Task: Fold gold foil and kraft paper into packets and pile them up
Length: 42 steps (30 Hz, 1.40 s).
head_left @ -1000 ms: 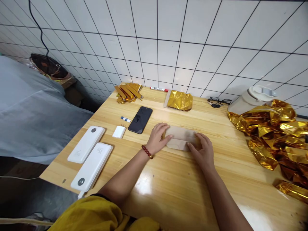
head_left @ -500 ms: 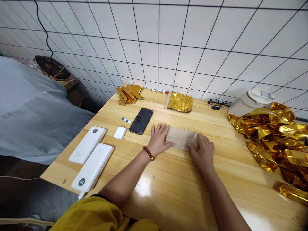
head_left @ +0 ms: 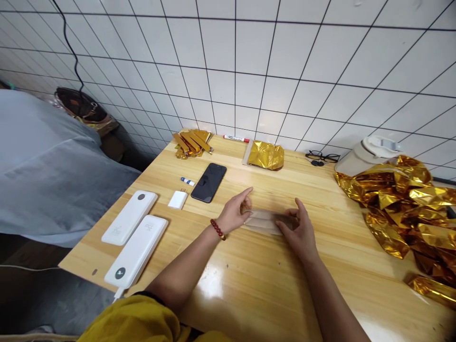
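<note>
Between my hands is a greyish-beige folded sheet (head_left: 262, 221), thin like paper or film and smeared by motion. My left hand (head_left: 235, 210), with a red bead bracelet at the wrist, pinches its left end between thumb and curled fingers while the index finger points away. At the other end, my right hand (head_left: 300, 232) has its thumb in front of the sheet and its fingers behind. The sheet appears lifted slightly off the wooden table (head_left: 245, 289). Part of its right end is hidden by my right hand.
A black phone (head_left: 209, 182), white charger (head_left: 177, 200) and two white power banks (head_left: 137, 250) lie left. Behind are gold strips (head_left: 194, 142), a marker (head_left: 235, 138), a gold foil piece (head_left: 266, 155) and glasses (head_left: 322, 157). Crumpled gold foil (head_left: 395, 204) and a white container (head_left: 366, 154) stand right.
My hands lay on the sheet, pressing it flat at both ends. Now my fingers have curled around its ends, and the sheet looks narrower and raised, its near side closer to me.
</note>
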### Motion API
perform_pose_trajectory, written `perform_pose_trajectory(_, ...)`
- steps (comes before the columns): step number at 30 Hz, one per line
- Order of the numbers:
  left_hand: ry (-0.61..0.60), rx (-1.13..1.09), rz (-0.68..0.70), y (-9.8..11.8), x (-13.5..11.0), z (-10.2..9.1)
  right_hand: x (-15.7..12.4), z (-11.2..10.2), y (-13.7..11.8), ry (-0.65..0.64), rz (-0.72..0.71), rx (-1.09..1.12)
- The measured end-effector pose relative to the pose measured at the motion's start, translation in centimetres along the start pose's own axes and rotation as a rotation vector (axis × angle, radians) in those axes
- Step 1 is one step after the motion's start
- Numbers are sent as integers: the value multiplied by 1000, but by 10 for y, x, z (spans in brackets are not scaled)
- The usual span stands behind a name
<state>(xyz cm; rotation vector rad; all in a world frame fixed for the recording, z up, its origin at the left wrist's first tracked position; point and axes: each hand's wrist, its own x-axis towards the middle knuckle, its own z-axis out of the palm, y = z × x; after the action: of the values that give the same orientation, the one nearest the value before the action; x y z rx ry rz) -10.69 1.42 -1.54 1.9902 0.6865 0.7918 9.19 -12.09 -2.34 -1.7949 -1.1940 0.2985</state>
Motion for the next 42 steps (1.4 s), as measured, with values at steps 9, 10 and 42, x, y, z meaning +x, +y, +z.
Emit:
perform_pose_trajectory(9,98,-310,-47,7,1,-1,3,-1,1,-55,-111,-123)
perform_pose_trajectory(10,103,-396,-67,8,2,-2,3,-1,1,-51,-92,-103)
perform_pose_trajectory(42,-128,-720,-200,15,3,-6,0,-11,-14,-125,233,581)
